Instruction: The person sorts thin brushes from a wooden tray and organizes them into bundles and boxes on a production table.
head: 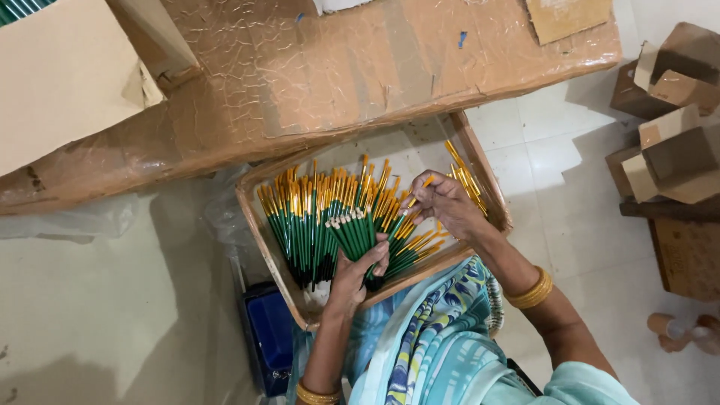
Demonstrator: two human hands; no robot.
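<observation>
While the left hand clamped a bunch of green brushes above the shallow box, the right hand pinched one; loose grip could scatter them.

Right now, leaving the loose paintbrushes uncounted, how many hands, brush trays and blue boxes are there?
Hands: 2 (left hand gripping the paintbrush bundle, right hand pinching a single paintbrush)
Cardboard tray: 1
Blue box: 1
Total: 4
</observation>
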